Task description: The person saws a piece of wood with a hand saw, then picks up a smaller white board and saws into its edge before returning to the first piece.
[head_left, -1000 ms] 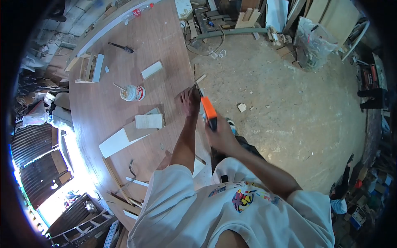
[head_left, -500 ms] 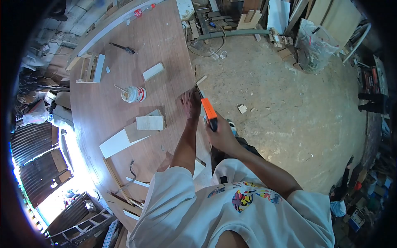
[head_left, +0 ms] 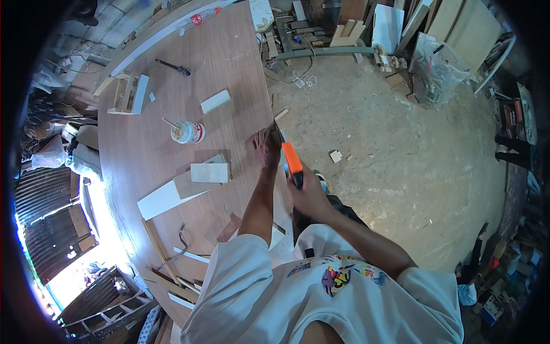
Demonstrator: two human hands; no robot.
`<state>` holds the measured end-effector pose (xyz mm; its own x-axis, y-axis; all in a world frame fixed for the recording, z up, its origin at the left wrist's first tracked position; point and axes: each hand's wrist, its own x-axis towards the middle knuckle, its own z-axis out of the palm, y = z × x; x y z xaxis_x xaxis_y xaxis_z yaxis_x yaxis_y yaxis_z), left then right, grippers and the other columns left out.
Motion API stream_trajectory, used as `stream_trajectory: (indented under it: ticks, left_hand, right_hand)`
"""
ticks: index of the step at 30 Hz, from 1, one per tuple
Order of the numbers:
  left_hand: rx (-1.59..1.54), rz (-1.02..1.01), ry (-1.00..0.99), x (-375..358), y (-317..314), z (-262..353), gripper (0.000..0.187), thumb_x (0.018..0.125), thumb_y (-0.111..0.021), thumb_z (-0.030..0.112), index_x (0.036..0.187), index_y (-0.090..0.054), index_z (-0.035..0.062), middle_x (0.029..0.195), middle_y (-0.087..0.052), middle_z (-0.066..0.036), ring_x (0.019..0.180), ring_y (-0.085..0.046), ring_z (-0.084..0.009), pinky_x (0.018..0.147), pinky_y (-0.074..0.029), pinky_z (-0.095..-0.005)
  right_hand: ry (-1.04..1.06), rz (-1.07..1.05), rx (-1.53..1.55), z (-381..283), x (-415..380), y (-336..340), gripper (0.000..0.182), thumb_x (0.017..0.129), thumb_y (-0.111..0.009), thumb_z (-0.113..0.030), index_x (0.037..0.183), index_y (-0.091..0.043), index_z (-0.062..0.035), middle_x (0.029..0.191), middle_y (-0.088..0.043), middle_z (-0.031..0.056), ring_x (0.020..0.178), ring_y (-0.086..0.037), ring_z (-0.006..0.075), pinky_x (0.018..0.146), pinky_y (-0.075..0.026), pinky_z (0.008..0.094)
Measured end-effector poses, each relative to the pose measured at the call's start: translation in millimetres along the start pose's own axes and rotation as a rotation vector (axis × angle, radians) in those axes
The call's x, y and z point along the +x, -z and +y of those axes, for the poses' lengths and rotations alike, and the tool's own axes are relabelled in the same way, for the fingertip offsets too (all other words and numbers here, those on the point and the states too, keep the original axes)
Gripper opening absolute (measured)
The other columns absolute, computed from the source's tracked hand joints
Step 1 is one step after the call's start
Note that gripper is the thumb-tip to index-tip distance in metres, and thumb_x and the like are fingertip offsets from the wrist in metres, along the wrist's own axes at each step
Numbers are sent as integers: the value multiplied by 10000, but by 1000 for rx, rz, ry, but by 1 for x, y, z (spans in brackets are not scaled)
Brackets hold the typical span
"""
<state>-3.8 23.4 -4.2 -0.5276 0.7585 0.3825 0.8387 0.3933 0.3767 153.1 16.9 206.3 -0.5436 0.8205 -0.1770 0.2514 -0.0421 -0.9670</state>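
Note:
My right hand is wrapped round the orange and black handle of a saw, whose blade points up along the table's right edge. At that edge, my left hand presses on something beside the blade, its fingers partly spread; a thin wooden strip juts out past the edge near the blade's tip. Left of my left hand, a white-topped block rests on other boards. A jar with a stick in it and a small white block stand farther up the wooden table.
A dark tool, a small wooden frame and a plastic bottle lie on the table. Wood scraps are on the floor. A plastic bag and leaning boards stand at the back right.
The saw and my right hand have shifted slightly down and to the right. My left hand stays at the table's edge. The whole view has moved a little.

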Motion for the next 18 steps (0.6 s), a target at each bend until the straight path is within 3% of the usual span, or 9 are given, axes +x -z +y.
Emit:
stream_trajectory:
  ticks: [5,11,13,14,16,18]
  left_hand:
    - [27,1,0,-5,-2,-5,258,812,-562,194,1047,-589,92,1062,-576,-69,1057,-513,-266,883,-369,-407]
    - [-52,27,-3,1,7,1,292,754,-601,172,1036,-587,97,1060,-576,-73,1041,-516,-267,862,-375,-404]
    - [-49,32,8,0,3,-1,287,752,-604,172,1030,-590,103,1055,-577,-71,1033,-517,-267,855,-375,-405]
    - [-47,37,14,1,1,-1,282,750,-606,171,1024,-593,108,1051,-578,-69,1024,-518,-268,847,-376,-407]
    - [-69,-8,37,3,3,2,275,751,-608,172,1019,-597,114,1051,-579,-67,1021,-518,-268,847,-373,-410]
    - [-86,-51,66,1,5,4,268,752,-609,173,1015,-601,120,1051,-581,-65,1017,-518,-269,847,-371,-414]
  right_hand:
    - [-14,5,-37,37,53,-26,168,756,-529,-30,907,-466,11,700,-493,130,621,-507,238,613,-427,334]
    - [-62,-75,14,-46,-14,15,163,799,-543,-52,945,-493,-2,699,-493,125,631,-511,229,631,-434,335]
    - [-111,-114,76,-57,-24,21,227,777,-546,-50,981,-481,24,730,-543,180,661,-563,356,620,-448,387]
    - [-106,-112,74,-43,-18,17,227,777,-546,-50,981,-481,24,730,-543,180,661,-563,356,620,-448,387]
    - [16,15,-89,15,7,-3,157,813,-531,-34,961,-492,-1,703,-478,108,686,-542,186,635,-436,330]
    - [172,35,-81,57,41,-22,168,815,-510,-15,980,-475,-9,653,-475,82,590,-554,161,538,-436,321]
